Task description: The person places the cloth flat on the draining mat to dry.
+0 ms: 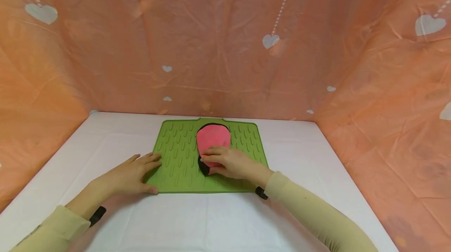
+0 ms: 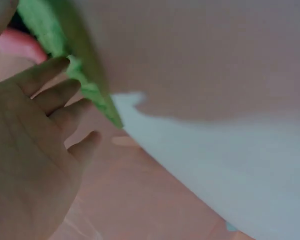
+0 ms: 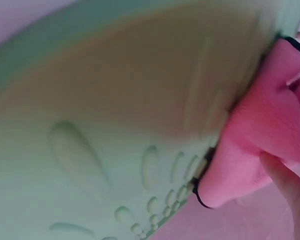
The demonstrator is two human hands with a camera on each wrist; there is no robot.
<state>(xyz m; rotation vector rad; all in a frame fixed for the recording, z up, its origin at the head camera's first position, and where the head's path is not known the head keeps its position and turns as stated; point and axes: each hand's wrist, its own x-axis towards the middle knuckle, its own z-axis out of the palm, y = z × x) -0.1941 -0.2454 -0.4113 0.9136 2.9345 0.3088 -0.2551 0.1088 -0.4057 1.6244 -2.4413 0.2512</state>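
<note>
A pink cloth point(image 1: 213, 135) with black edging lies on a green ridged mat point(image 1: 176, 169). My right hand point(image 1: 234, 162) holds its near part, where a black patch shows. In the right wrist view the pink fabric point(image 3: 250, 135) is bunched between thumb and fingers, partly cut off by the frame. My left hand point(image 1: 130, 175) rests at the mat's left edge, fingers spread and fingertips touching it. Those fingers look straight and loose in the left wrist view, beside the mat's green rim point(image 2: 97, 95).
The mat lies on a white-covered table point(image 1: 208, 220). Orange sheeting point(image 1: 225, 48) with pale hearts hangs behind it and along both sides. A dark band point(image 1: 97, 216) sits at the left wrist, another point(image 1: 261, 193) at the right.
</note>
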